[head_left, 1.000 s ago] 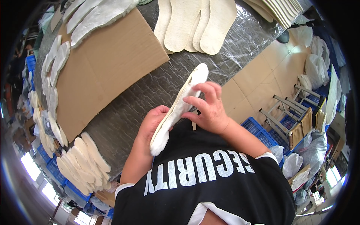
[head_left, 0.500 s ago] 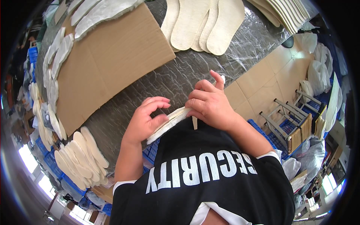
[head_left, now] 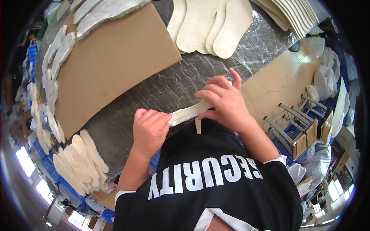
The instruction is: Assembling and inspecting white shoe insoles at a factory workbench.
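In front of my body a white fleecy insole [head_left: 188,113] is held edge-on, with a thin cream layer along its upper side; it may be two insoles laid face to face, I cannot tell. My left hand [head_left: 149,131] is closed round its left end, fingers and thumb pinched together. My right hand [head_left: 228,103] grips the other end between thumb and fingers, with its index finger raised. A small white tip shows beside that finger. Just below the insole a narrow beige strip [head_left: 198,126] hangs against my black shirt [head_left: 208,146].
A dark plastic-covered table [head_left: 154,92] lies ahead, bearing a brown cardboard sheet [head_left: 115,57]. Cream insoles [head_left: 231,29] fan out at the far side, with a stack [head_left: 295,15] right of them. More insoles [head_left: 83,163] pile at left. A metal-framed stool [head_left: 295,131] stands right.
My left hand has closed on the insole's left end, where its fingers were apart before. My right hand has shifted slightly right and up, and the insole has moved right with it.
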`<state>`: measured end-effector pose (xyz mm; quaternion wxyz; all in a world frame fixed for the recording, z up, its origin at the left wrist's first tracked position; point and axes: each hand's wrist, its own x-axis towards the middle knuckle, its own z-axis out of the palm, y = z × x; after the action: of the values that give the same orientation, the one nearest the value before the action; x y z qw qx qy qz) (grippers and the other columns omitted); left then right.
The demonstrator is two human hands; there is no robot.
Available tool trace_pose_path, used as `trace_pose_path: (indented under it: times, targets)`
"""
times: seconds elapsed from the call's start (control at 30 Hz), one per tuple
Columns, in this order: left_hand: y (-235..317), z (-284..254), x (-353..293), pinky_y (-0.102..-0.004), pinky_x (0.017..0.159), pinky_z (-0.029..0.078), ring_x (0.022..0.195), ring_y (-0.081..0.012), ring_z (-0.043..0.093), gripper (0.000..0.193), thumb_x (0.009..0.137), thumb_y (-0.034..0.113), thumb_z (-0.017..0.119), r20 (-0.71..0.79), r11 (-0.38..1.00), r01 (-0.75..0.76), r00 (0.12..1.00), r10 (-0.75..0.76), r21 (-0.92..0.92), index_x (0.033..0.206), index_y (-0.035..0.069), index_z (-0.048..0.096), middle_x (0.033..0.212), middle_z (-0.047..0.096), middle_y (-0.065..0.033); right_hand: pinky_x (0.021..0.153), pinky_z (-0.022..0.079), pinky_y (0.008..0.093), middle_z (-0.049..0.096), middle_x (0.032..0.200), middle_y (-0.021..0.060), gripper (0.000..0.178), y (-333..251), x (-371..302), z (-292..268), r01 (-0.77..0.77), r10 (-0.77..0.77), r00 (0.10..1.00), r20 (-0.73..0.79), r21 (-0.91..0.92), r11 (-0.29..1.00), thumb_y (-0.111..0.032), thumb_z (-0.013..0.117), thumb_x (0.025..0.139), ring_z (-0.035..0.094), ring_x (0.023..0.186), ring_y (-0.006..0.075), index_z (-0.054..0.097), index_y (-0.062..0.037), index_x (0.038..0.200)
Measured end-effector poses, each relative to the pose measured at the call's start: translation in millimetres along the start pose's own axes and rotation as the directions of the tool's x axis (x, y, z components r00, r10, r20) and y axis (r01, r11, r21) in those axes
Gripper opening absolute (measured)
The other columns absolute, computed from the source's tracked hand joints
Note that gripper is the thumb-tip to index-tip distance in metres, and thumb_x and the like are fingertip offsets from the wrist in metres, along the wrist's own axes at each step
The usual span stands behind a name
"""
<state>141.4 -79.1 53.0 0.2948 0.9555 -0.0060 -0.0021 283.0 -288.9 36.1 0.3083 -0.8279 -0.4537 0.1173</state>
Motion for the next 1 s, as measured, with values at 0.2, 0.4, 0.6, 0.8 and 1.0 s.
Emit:
trace_pose_path:
  times: [0.2,0.4,0.6,0.8,1.0]
  targets:
    - [-2.2,-0.5,-2.3,-0.0377,0.08,0.04,0.081,-0.0229,0.063,0.029,0.068,0.014,0.078,0.035,0.998,0.036,0.999,-0.038,0.058,0.093,0.004,0.068,0.089,0.07,-0.0059,0.109,0.023,0.0553,0.065,0.094,-0.0034,0.039,28.6,-14.1,-9.3,-0.112,0.11,0.994,0.024,0.121,0.986,-0.016,0.086,0.06,0.059,0.105,0.0204,0.068,-0.0168,0.094]
    - [22.7,7.6,28.0,-0.0399,0.084,0.042,0.087,-0.027,0.063,0.047,0.07,0.029,0.08,0.012,0.999,-0.05,0.999,0.05,-0.016,0.105,0.002,0.064,0.096,0.069,-0.01,0.11,0.024,0.0531,0.063,0.09,-0.0023,0.033,30.0,-21.2,-2.0,-0.114,0.113,0.993,0.019,0.264,0.958,-0.009,0.082,0.063,0.059,0.099,0.0196,0.067,-0.0151,0.092]
    - [38.2,33.6,56.3,-0.0384,0.077,0.044,0.08,-0.0267,0.063,0.024,0.074,0.012,0.076,-0.077,0.98,-0.111,0.992,0.1,-0.163,0.094,0.003,0.067,0.088,0.069,-0.0085,0.11,0.025,0.048,0.061,0.088,0.0002,0.027,31.1,-22.7,2.8,-0.106,0.114,0.993,0.003,0.384,0.917,-0.005,0.077,0.067,0.06,0.096,0.0199,0.067,-0.0128,0.091]
    - [39.4,40.5,61.8,-0.0375,0.073,0.042,0.075,-0.0251,0.062,0.018,0.075,0.009,0.074,-0.079,0.981,-0.141,0.988,0.132,-0.13,0.09,0.004,0.066,0.084,0.067,-0.0071,0.109,0.026,0.0513,0.061,0.089,0.0003,0.025,34.8,-26.3,2.5,-0.119,0.123,0.992,0.016,0.408,0.905,-0.012,0.079,0.07,0.059,0.099,0.0213,0.066,-0.0132,0.092]
    - [43.4,41.8,65.6,-0.0369,0.072,0.042,0.075,-0.0247,0.061,0.016,0.072,0.005,0.071,-0.058,0.982,-0.149,0.988,0.143,-0.118,0.086,0.005,0.064,0.082,0.066,-0.0064,0.109,0.027,0.0516,0.062,0.089,0.0004,0.028,38.1,-29.1,3.3,-0.11,0.117,0.993,0.008,0.416,0.903,-0.012,0.081,0.069,0.059,0.098,0.0218,0.066,-0.0127,0.092]
